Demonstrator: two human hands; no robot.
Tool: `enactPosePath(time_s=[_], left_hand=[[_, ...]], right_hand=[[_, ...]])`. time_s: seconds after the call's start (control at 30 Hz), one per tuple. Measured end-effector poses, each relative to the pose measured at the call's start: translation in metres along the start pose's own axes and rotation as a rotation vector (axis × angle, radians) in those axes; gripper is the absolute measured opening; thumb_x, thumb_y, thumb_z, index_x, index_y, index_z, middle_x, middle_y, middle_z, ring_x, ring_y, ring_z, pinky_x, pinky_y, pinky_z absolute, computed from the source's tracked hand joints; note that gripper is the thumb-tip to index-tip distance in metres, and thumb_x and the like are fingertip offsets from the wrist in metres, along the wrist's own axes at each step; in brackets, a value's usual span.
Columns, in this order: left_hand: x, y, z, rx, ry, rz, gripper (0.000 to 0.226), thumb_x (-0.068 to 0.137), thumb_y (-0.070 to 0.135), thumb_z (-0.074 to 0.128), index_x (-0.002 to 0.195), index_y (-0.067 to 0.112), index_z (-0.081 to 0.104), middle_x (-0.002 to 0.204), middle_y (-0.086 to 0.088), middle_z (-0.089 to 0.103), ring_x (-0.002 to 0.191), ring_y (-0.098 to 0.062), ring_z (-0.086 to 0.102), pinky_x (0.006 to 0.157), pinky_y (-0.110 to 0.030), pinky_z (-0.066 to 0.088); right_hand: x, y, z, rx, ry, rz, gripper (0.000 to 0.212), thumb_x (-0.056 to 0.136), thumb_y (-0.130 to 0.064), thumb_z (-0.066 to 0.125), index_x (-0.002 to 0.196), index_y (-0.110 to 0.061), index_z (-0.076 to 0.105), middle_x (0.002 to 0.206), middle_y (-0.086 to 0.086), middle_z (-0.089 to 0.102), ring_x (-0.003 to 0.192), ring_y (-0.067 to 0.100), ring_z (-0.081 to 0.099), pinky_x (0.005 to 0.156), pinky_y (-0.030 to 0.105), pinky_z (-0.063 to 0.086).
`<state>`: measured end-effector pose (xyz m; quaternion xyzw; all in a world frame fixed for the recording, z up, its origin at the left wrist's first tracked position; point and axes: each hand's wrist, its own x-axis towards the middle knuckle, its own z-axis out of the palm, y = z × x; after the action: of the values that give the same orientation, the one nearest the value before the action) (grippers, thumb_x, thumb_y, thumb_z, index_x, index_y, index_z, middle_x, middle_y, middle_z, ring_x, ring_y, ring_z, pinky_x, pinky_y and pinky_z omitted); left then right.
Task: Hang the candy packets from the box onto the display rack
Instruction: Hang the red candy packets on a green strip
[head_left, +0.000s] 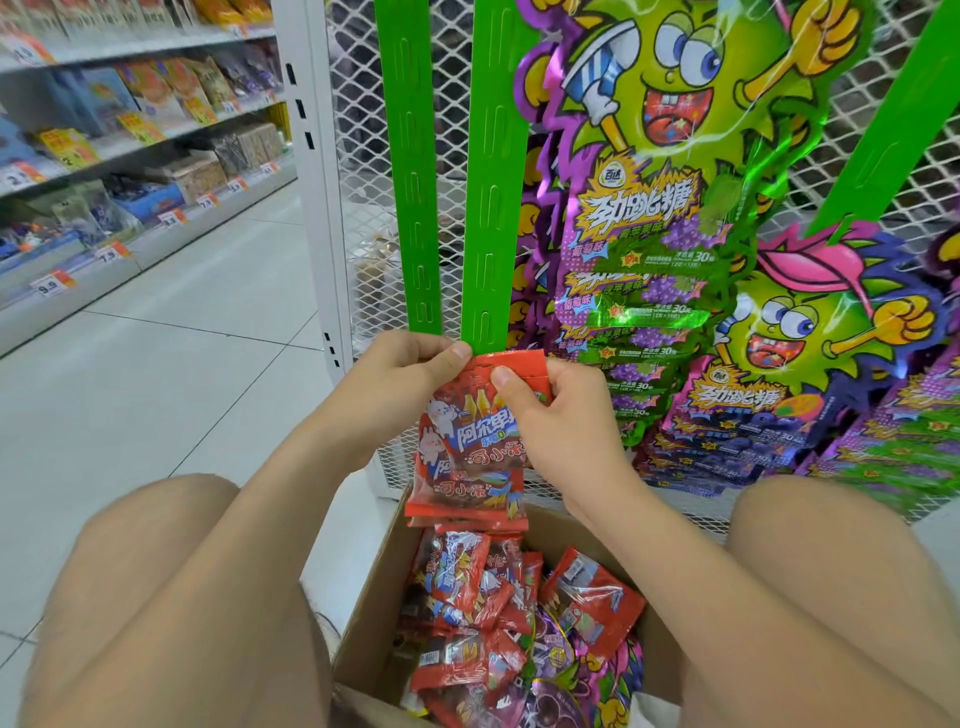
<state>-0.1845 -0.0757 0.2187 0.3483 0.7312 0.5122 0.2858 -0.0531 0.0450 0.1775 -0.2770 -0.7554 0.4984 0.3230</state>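
A red candy packet (470, 436) hangs at the bottom end of a green slotted display strip (491, 208) on the white mesh rack (447, 67). My left hand (405, 374) pinches the packet's top left corner. My right hand (556, 415) pinches its top edge from the right, thumb on the front. A second red packet (467, 499) hangs just below the first. Under them an open cardboard box (374, 613) holds several more red packets (467, 587) and some purple ones.
A second green strip (410, 156) hangs bare to the left. Green and purple cartoon candy packs (675, 156) fill the rack to the right. My bare knees flank the box. Store shelves (130, 156) line the aisle on the left, across a tiled floor.
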Motion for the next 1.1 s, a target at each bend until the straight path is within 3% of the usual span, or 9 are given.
enactPosePath(time_s=[0.2,0.33,0.5,0.57,0.67,0.77,0.87,1.03,1.1], left_hand=[[0.002,-0.004,-0.001,0.062,0.033,0.030,0.040,0.110,0.041,0.056,0.097,0.010,0.078,0.092,-0.007,0.082,0.088,-0.022,0.078,0.097,-0.045,0.058],[0.002,-0.007,-0.002,0.122,0.046,0.079,0.049,0.110,0.047,0.053,0.093,0.005,0.073,0.080,-0.006,0.069,0.076,-0.020,0.064,0.089,-0.044,0.056],[0.001,-0.005,-0.001,0.109,0.070,0.092,0.046,0.110,0.044,0.053,0.090,0.011,0.077,0.089,-0.026,0.070,0.075,-0.020,0.063,0.088,-0.039,0.052],[0.003,-0.004,-0.001,0.095,0.098,0.057,0.041,0.109,0.042,0.056,0.089,0.015,0.080,0.084,-0.010,0.075,0.080,-0.010,0.067,0.091,-0.036,0.051],[0.004,-0.002,0.001,0.087,0.120,0.028,0.037,0.108,0.040,0.058,0.091,0.019,0.082,0.090,0.012,0.078,0.090,-0.006,0.071,0.091,-0.033,0.052],[0.002,0.001,0.004,0.079,0.106,0.024,0.040,0.109,0.040,0.057,0.091,0.012,0.080,0.085,0.003,0.079,0.078,-0.010,0.072,0.083,-0.030,0.053],[-0.002,0.006,0.006,0.048,0.076,0.026,0.044,0.108,0.043,0.057,0.090,0.011,0.080,0.087,-0.002,0.082,0.083,-0.015,0.078,0.089,-0.031,0.056],[-0.005,0.007,0.006,0.003,-0.001,0.015,0.040,0.105,0.045,0.061,0.100,0.011,0.080,0.093,-0.004,0.083,0.088,-0.022,0.081,0.090,-0.040,0.063],[-0.005,0.007,0.006,0.002,0.007,0.011,0.038,0.106,0.043,0.061,0.100,0.011,0.080,0.092,-0.004,0.083,0.087,-0.022,0.081,0.087,-0.038,0.064]], right_hand=[[-0.006,0.006,0.006,-0.080,0.012,0.053,0.035,0.094,-0.045,0.068,0.082,-0.013,0.078,0.073,0.005,0.074,0.068,0.030,0.066,0.070,0.049,0.059],[-0.009,0.004,0.005,-0.115,0.004,0.027,0.021,0.097,-0.032,0.071,0.086,-0.017,0.080,0.068,-0.004,0.072,0.052,0.005,0.052,0.061,0.028,0.046],[-0.012,-0.011,0.000,-0.139,0.078,-0.110,0.017,0.095,-0.029,0.072,0.078,-0.028,0.075,0.065,-0.015,0.069,0.064,0.004,0.063,0.071,0.031,0.051],[-0.014,-0.014,-0.002,-0.154,0.072,-0.122,0.024,0.091,-0.026,0.072,0.069,-0.032,0.070,0.062,-0.017,0.068,0.066,0.005,0.065,0.076,0.033,0.052],[-0.015,-0.016,-0.003,-0.188,0.066,-0.121,0.025,0.085,-0.029,0.070,0.062,-0.023,0.068,0.058,-0.010,0.065,0.064,0.014,0.062,0.077,0.040,0.055],[-0.012,-0.016,-0.004,-0.146,0.089,-0.131,0.021,0.090,-0.026,0.071,0.070,-0.019,0.072,0.060,-0.006,0.066,0.060,0.013,0.061,0.067,0.033,0.054],[-0.008,-0.013,-0.001,-0.067,0.104,-0.090,0.023,0.096,-0.030,0.071,0.077,-0.019,0.076,0.062,-0.006,0.068,0.056,0.009,0.059,0.061,0.031,0.052],[-0.007,-0.010,0.004,0.045,0.091,0.029,0.031,0.096,-0.030,0.072,0.072,-0.010,0.071,0.055,0.000,0.057,0.053,0.011,0.045,0.058,0.035,0.041],[-0.008,-0.012,0.003,0.099,0.075,0.077,0.035,0.096,-0.028,0.072,0.067,-0.008,0.064,0.051,-0.009,0.049,0.053,0.011,0.041,0.059,0.035,0.038]])
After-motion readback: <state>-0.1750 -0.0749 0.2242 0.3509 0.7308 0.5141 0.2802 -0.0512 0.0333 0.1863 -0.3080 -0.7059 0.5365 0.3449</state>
